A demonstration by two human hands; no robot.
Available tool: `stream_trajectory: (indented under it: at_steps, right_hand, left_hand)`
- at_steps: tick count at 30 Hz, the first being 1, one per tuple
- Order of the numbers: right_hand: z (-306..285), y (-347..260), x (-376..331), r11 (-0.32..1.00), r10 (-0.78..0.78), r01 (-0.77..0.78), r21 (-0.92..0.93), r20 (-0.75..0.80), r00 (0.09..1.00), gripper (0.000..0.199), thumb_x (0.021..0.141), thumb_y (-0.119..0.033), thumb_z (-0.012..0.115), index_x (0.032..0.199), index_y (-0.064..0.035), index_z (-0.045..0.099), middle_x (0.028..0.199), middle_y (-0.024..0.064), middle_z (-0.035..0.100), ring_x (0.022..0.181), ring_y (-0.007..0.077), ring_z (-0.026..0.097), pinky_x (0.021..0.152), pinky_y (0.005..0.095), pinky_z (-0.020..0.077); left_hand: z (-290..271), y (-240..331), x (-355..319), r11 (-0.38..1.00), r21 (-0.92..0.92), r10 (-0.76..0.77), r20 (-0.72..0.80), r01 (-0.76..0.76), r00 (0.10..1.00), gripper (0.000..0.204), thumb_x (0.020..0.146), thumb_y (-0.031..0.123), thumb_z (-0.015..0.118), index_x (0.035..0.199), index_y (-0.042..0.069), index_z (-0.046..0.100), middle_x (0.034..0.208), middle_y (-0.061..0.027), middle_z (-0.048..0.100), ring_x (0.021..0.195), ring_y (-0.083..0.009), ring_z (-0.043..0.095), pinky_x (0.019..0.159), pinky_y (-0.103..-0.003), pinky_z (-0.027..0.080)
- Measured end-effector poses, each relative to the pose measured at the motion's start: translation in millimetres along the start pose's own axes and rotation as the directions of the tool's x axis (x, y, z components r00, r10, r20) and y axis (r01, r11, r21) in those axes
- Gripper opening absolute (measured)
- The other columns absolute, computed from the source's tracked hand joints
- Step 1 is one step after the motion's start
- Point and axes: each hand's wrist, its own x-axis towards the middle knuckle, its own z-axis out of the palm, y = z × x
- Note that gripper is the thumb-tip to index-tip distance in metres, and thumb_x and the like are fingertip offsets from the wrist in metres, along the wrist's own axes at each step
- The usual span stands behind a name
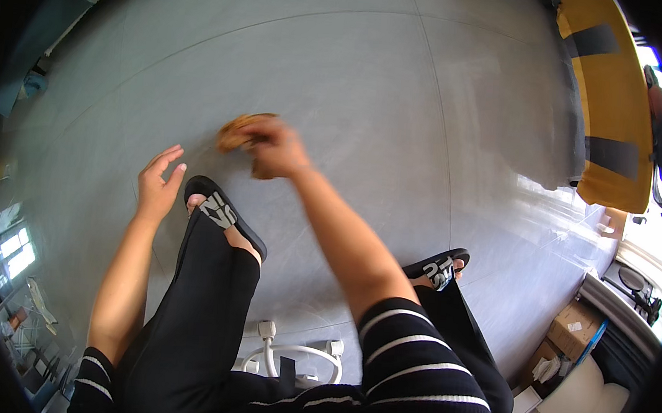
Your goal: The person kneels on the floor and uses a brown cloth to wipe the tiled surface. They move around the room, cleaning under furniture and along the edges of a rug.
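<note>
Seated over the grey tiled floor (400, 96), I lean forward in black trousers (201, 312) and black sandals (227, 216). My right hand (275, 150), blurred in motion, is closed on a brown rag-like object (236, 129) pressed to the tile ahead of my left foot. My left hand (157, 183) hangs open, empty, beside it. I judge this mid-scrub; next calls for steady pressure.
</note>
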Motion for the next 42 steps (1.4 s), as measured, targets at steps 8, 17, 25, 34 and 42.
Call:
stream_trajectory:
  at_steps: [8, 17, 25, 34, 42]
  right_hand:
    - [-276, 50, -173, 0.939, 0.344, -0.259, 0.226, -0.609, 0.715, 0.038, 0.074, 0.003, 0.054, 0.108, -0.0024, 0.069, 0.101, 0.0120, 0.068, 0.084, 0.0199, 0.064, 0.074, 0.0310, 0.0520]
    - [-69, 93, -73, 0.578, -0.462, -0.071, -0.813, -0.398, 0.792, 0.019, 0.062, -0.002, 0.058, 0.078, -0.0124, 0.062, 0.120, 0.0094, 0.062, 0.112, 0.0343, 0.055, 0.090, 0.0463, 0.0433]
    - [22, 47, 19, 0.923, -0.372, 0.295, -0.248, -0.374, 0.849, 0.018, 0.071, 0.000, 0.063, 0.083, -0.0111, 0.070, 0.098, 0.0058, 0.068, 0.097, 0.0247, 0.061, 0.086, 0.0384, 0.0481]
    - [-317, 109, -156, 0.928, -0.173, -0.170, -0.331, -0.788, 0.591, 0.057, 0.078, -0.002, 0.058, 0.135, -0.0117, 0.055, 0.146, 0.0144, 0.045, 0.119, 0.0230, 0.056, 0.091, 0.0332, 0.0497]
    - [-270, 90, 7, 0.431, -0.354, -0.410, -0.804, -0.569, 0.742, 0.056, 0.078, -0.024, 0.056, 0.135, -0.0232, 0.057, 0.150, 0.0109, 0.042, 0.139, 0.0279, 0.037, 0.114, 0.0418, 0.0262]
  left_hand:
    - [-11, -35, -13, 0.998, 0.014, -0.054, -0.014, 0.054, 0.998, 0.024, 0.086, 0.008, 0.066, 0.110, 0.001, 0.067, 0.120, -0.0134, 0.067, 0.113, -0.0275, 0.062, 0.099, -0.036, 0.047]
    - [-24, -47, 4, 0.997, 0.076, -0.007, 0.014, 0.006, 1.000, 0.026, 0.087, 0.006, 0.064, 0.112, 0.000, 0.066, 0.122, -0.0142, 0.065, 0.115, -0.0268, 0.061, 0.100, -0.036, 0.045]
    - [-1, -25, 16, 0.999, 0.032, -0.014, 0.033, 0.013, 0.999, 0.024, 0.087, 0.007, 0.064, 0.111, 0.001, 0.067, 0.122, -0.0137, 0.065, 0.115, -0.0262, 0.061, 0.099, -0.035, 0.046]
    - [-21, -37, 12, 0.997, 0.058, -0.060, 0.024, 0.058, 0.998, 0.024, 0.087, 0.006, 0.064, 0.110, 0.001, 0.067, 0.121, -0.0141, 0.066, 0.114, -0.0274, 0.062, 0.098, -0.036, 0.047]
    - [-42, -53, -2, 0.986, 0.137, -0.095, 0.033, 0.090, 0.995, 0.024, 0.086, 0.006, 0.065, 0.110, 0.000, 0.067, 0.121, -0.0140, 0.066, 0.113, -0.0280, 0.062, 0.098, -0.037, 0.047]
